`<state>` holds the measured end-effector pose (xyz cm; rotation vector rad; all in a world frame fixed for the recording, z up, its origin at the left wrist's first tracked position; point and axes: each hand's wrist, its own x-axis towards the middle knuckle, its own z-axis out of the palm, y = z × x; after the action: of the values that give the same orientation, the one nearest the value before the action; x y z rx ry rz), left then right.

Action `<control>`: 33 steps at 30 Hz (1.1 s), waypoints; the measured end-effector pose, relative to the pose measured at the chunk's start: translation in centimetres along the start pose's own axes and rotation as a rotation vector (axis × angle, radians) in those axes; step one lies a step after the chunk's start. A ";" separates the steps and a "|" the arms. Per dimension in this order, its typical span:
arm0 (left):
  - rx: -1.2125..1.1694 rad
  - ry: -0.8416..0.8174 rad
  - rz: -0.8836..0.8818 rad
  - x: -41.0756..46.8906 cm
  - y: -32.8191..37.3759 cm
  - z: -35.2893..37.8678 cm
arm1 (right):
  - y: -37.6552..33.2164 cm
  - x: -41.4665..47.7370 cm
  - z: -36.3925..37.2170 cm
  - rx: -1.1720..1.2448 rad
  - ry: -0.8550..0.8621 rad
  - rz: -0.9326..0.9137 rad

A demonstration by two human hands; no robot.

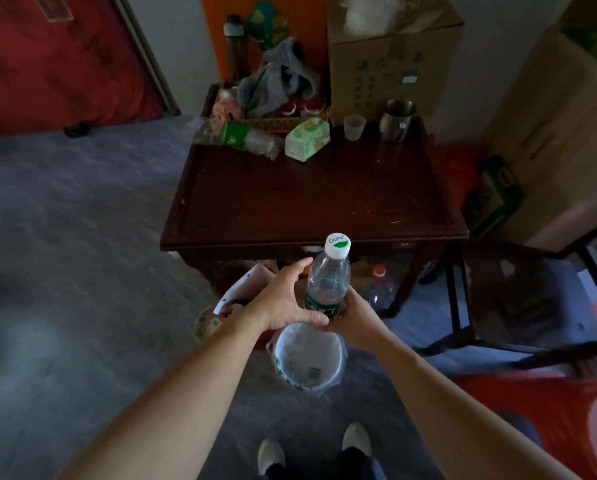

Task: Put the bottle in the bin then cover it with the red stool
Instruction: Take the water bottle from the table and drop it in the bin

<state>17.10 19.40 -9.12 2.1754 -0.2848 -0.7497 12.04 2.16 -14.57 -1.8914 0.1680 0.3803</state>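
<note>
A clear plastic bottle [328, 275] with a white cap and green label stands upright in the air just above the bin. My right hand [354, 318] grips its lower part from the right. My left hand [283, 299] is at its left side, fingers spread, thumb touching the label near the base. The bin [309, 356] is a small round bucket lined with a white bag, on the floor directly below the hands. The red stool [546, 414] sits at the lower right, partly cut off by the frame edge.
A dark wooden table [310, 199] stands beyond the bin, carrying a crushed bottle [238, 135], tissue pack [307, 140], plastic cup [354, 126], metal mug [397, 121] and cardboard box [392, 53]. A dark chair [518, 296] is at right. More bottles lie under the table. My shoes [314, 448] are below.
</note>
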 end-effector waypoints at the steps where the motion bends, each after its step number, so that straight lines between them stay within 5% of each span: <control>1: -0.005 -0.004 0.005 0.1 -0.4 -0.2 | 0.0 0.2 0.5 0.001 0.002 0.004; 13: -0.076 0.063 0.087 5.5 -11.4 0.0 | 6.7 7.7 7.0 0.034 0.067 -0.052; 33: -0.137 0.105 0.210 24.3 -41.7 19.0 | 41.8 22.2 19.4 -0.063 0.147 -0.063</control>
<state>23.32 24.43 -60.39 2.0108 -0.3891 -0.5200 16.86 7.24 -65.23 -1.9823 0.1956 0.2061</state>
